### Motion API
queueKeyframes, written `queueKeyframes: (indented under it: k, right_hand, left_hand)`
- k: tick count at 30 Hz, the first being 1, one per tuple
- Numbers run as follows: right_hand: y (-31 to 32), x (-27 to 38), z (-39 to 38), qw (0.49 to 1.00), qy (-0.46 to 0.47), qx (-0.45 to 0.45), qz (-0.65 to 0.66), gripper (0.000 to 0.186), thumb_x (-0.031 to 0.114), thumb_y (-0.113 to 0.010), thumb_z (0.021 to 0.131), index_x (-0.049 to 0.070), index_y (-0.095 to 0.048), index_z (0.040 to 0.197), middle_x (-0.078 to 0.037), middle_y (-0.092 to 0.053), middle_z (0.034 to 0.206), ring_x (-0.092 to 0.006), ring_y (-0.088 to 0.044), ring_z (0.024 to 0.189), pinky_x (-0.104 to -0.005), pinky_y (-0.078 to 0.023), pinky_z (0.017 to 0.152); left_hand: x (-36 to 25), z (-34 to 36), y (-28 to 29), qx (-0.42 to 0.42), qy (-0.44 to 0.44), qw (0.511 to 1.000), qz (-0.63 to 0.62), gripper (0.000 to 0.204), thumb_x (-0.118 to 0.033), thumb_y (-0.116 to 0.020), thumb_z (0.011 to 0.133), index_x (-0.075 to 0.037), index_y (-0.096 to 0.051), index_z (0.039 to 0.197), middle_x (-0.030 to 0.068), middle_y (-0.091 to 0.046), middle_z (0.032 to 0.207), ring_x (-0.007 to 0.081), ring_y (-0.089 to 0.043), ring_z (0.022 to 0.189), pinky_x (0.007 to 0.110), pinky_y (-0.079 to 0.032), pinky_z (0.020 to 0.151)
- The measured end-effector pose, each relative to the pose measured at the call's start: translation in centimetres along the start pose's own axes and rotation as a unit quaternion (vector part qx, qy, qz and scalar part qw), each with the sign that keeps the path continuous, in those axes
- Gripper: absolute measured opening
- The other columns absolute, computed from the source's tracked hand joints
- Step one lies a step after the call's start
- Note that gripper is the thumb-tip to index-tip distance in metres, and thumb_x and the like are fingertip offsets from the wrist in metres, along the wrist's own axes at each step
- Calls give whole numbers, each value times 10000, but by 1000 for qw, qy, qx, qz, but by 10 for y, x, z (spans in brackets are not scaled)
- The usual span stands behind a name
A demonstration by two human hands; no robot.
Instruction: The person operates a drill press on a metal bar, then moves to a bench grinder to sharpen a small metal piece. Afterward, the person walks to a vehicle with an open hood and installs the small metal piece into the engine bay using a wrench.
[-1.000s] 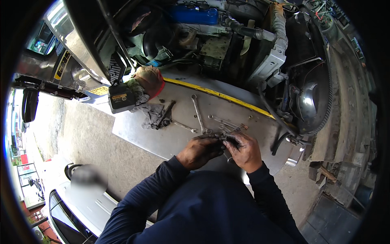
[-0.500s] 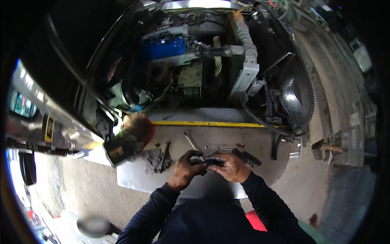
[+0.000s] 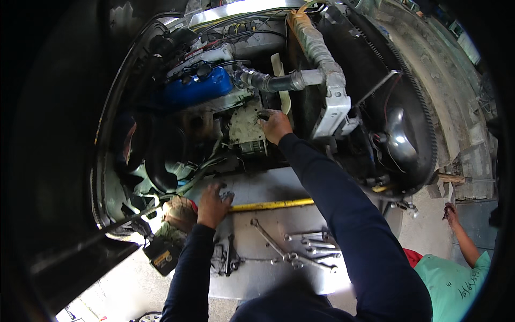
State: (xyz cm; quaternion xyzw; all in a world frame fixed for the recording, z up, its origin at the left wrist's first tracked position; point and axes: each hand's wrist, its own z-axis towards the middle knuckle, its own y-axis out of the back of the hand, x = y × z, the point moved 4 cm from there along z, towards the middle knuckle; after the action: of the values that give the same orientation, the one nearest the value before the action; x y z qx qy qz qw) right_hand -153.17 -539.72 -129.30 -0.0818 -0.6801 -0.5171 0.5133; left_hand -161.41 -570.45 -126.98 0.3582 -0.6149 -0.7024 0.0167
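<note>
My right hand (image 3: pixel 274 124) reaches into the engine bay at a pale metal plate (image 3: pixel 241 126), beside the blue engine cover (image 3: pixel 198 88). Its fingers are closed at something small and dark that I cannot make out. My left hand (image 3: pixel 213 206) is curled over the front edge of the bay, by the yellow strip (image 3: pixel 260 205) and a bundled cloth (image 3: pixel 177 213), with a small metallic thing at its fingers, too small to name. Several wrenches (image 3: pixel 316 247) and dark tools (image 3: pixel 229 252) lie on the metal panel (image 3: pixel 241 284) below.
A white bracket with pipes (image 3: pixel 332 107) stands right of my right hand. The raised dark panel (image 3: pixel 53 161) fills the left. A dark battery-like box (image 3: pixel 163 255) sits by the cloth. Another person in a green shirt (image 3: pixel 445 276) is at lower right, one arm raised near wooden planks (image 3: pixel 448 180).
My hands have parted: the right has moved up and forward into the engine bay, the left leftward to its edge. The view has shifted over the engine, and the green-shirted person shows more fully.
</note>
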Motion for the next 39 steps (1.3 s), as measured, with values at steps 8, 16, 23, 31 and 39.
queueKeyframes:
  k: [8, 16, 23, 31, 39]
  right_hand:
    - [-87, -51, 123, 973, 149, -35, -173, 311, 341, -623, 924, 105, -726, 1097, -184, -737, 1032, -391, -690, 993, -484, -547, 870]
    - [-87, -53, 127, 971, 211, -28, -113, 294, 211, -672, 913, 129, -719, 1191, -146, -723, 1161, -373, -671, 1068, -454, -537, 919]
    - [-83, -39, 124, 931, 286, 7, -227, 311, 158, -667, 876, 102, -711, 1179, -132, -718, 1119, -334, -685, 1011, -440, -547, 883]
    - [-88, -33, 127, 903, 294, 31, -312, 283, 137, -632, 866, 100, -709, 1137, -108, -711, 1128, -292, -683, 1047, -419, -545, 883]
    - [-95, -34, 125, 886, 322, 8, -335, 294, 166, -641, 886, 100, -701, 1166, -101, -702, 1145, -298, -656, 1103, -413, -530, 936]
  left_hand:
    - [-6, -4, -10, -41, 53, 997, 25, 312, -254, -757, 810, -27, -698, 1014, 155, -710, 1038, 356, -684, 988, 415, -543, 878]
    - [-3, 0, -7, -29, 61, 998, -6, 268, -223, -739, 793, -58, -720, 1002, 120, -712, 1003, 331, -682, 950, 417, -554, 833]
    - [-5, 2, -4, -40, 41, 998, -11, 253, -199, -736, 790, -57, -721, 999, 117, -711, 993, 327, -680, 926, 412, -556, 815]
    - [-4, 2, -4, -42, 55, 997, -32, 244, -167, -725, 772, -37, -726, 979, 148, -704, 960, 353, -680, 907, 413, -552, 829]
    - [-3, 2, -5, -29, 68, 997, -33, 241, -162, -723, 772, -34, -725, 976, 147, -709, 970, 351, -682, 916, 414, -552, 841]
